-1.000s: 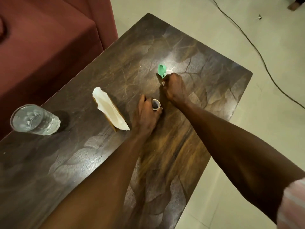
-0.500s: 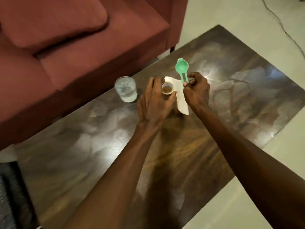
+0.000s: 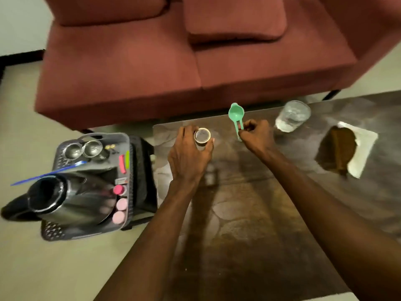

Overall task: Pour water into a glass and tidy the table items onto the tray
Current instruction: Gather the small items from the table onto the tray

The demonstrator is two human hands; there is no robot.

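My left hand grips a small brown cup above the left end of the dark wooden table. My right hand pinches the handle of a green plastic spoon, its bowl pointing up. A glass of water stands on the table to the right of that hand. Further right lies a white napkin with a brown piece on it. On the floor to the left sits a grey tray holding a steel kettle, small metal bowls and pink lids.
A red sofa runs along the far side of the table. The tray's front half is taken up by the kettle; a blue straw sticks out over its left side. Pale floor lies around the tray.
Both hands have lifted the cup and the spoon and carried them left, toward the table's end. The view has swung left, bringing the tray and kettle into sight.
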